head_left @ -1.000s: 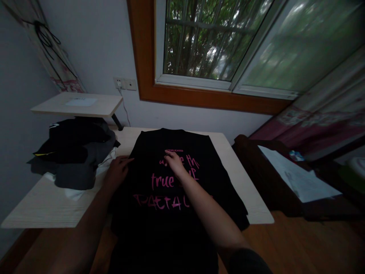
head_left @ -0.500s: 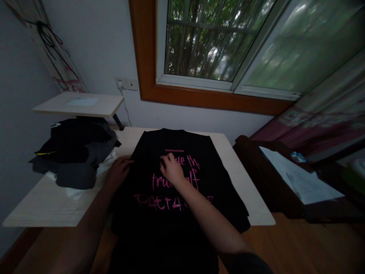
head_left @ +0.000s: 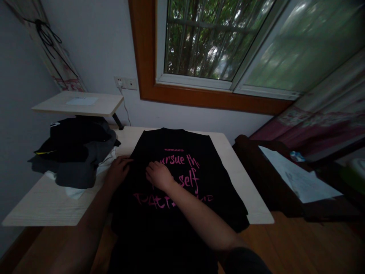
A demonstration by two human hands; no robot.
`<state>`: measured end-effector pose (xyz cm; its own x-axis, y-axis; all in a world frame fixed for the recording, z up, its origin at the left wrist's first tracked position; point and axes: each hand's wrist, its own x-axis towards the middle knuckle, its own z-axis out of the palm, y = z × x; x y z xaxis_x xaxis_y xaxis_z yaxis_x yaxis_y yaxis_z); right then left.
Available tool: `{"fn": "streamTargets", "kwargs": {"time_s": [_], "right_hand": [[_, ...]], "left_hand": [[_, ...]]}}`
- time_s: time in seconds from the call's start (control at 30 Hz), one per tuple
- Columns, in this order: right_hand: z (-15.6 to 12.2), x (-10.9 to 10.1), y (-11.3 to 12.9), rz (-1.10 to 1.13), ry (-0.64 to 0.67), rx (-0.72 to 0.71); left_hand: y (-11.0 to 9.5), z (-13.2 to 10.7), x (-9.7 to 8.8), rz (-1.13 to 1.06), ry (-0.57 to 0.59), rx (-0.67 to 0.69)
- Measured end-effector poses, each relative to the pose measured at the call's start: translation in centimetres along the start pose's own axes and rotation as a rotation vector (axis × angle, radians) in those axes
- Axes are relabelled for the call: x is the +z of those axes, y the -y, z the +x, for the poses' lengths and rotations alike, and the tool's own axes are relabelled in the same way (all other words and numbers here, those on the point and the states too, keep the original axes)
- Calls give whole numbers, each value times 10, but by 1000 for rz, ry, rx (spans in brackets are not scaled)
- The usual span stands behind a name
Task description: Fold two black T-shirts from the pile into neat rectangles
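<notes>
A black T-shirt with pink lettering lies flat on a pale wooden table, its lower part hanging over the near edge. My left hand rests on the shirt's left edge, fingers stretched toward the middle. My right hand lies palm down on the pink print left of centre, fingers loosely curled on the cloth. Neither hand lifts the fabric.
A pile of dark and grey clothes sits on the table's left part, under a small raised shelf. A wall socket and a window are behind. To the right stands dark wooden furniture with white papers.
My right hand has slid left and toward me across the print, uncovering more of the pink words. My left hand has stayed at the shirt's left edge.
</notes>
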<state>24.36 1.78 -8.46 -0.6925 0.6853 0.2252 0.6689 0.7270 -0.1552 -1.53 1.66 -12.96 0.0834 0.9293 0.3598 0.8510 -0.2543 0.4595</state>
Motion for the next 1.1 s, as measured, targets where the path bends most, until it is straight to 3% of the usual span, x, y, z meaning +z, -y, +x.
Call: {"fn": "streamTargets", "kwargs": {"time_s": [0.17, 0.33, 0.53, 0.67, 0.8, 0.97, 1.1], "right_hand": [[-2, 0, 3, -24, -38, -45], [-5, -2, 4, -19, 27, -89], [-16, -10, -14, 40, 27, -151], [-34, -24, -48, 20, 23, -76], [-58, -44, -99, -28, -10, 93], [-92, -65, -170, -114, -76, 288], [-122, -61, -211, -144, -151, 381]], "left_hand": [[-2, -1, 0, 33, -3, 10], [-2, -1, -1, 58, 3, -5], [0, -2, -3, 81, 21, -4], [2, 1, -5, 51, 32, 21], [7, 13, -4, 53, 36, 40], [3, 49, -2, 149, 56, 111], [-12, 87, 7, 256, 73, 104]]}}
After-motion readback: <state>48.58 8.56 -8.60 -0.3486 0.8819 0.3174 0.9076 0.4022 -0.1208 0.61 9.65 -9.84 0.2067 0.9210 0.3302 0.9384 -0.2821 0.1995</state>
